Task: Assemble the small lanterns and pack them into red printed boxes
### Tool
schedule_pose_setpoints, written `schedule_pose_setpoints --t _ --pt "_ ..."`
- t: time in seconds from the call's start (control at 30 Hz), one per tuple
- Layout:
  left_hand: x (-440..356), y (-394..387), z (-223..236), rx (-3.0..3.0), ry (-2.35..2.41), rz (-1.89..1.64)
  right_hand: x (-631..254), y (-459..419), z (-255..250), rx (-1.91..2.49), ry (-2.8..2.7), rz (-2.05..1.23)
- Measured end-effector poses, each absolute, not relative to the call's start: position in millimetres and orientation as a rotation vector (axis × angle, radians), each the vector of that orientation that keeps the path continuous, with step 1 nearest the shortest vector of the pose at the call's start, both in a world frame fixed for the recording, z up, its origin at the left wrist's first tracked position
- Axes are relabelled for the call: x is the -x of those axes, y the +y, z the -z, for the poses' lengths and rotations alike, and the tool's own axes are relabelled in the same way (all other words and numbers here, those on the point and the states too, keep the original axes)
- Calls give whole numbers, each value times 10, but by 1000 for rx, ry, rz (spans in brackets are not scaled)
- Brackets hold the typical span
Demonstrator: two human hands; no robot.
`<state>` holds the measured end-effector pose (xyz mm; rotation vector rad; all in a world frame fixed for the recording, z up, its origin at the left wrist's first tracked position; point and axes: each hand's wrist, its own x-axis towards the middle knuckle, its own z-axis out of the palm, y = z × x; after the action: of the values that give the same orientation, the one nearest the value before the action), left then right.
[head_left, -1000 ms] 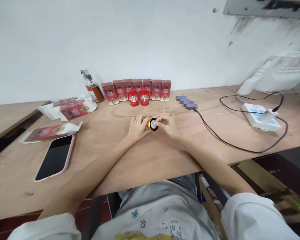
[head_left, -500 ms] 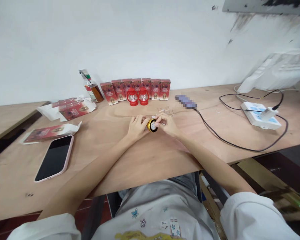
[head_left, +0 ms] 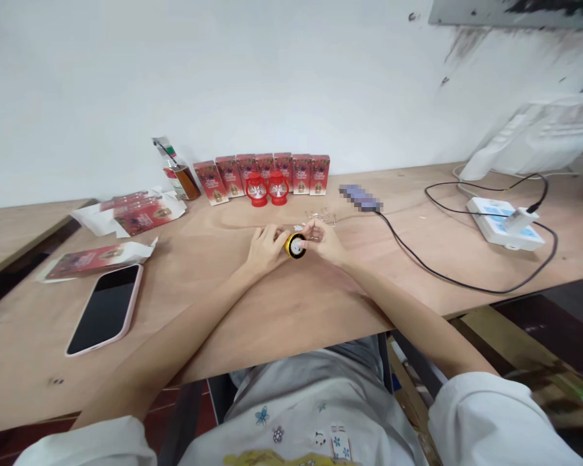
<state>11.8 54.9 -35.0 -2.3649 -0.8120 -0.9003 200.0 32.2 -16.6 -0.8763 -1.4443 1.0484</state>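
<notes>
A small round gold-rimmed part with a white face sits between both my hands, just above the wooden table. My left hand curls around its left side and grips it. My right hand pinches its right edge with fingertips pressed to the white face. Small clear and metal bits lie just beyond my right hand. Two red toy lanterns stand farther back in front of a row of red boxes.
A phone in a pink case lies face up at the left, beside opened red packaging and more wrappers. A bottle leans at the wall. A black cable runs to a white power strip at the right.
My hands stay on the gold part; the right fingers have shifted slightly on its face. The view has drifted a little.
</notes>
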Motion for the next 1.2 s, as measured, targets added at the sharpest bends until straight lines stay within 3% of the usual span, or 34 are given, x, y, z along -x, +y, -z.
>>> schedule_pose_setpoints --t 0.73,1.2 --pt "-109 559 366 2474 -1011 1012 -1973 248 197 796 -1546 -1038" --pt "-114 568 365 2444 -1009 991 -1978 245 257 841 -1642 -834"
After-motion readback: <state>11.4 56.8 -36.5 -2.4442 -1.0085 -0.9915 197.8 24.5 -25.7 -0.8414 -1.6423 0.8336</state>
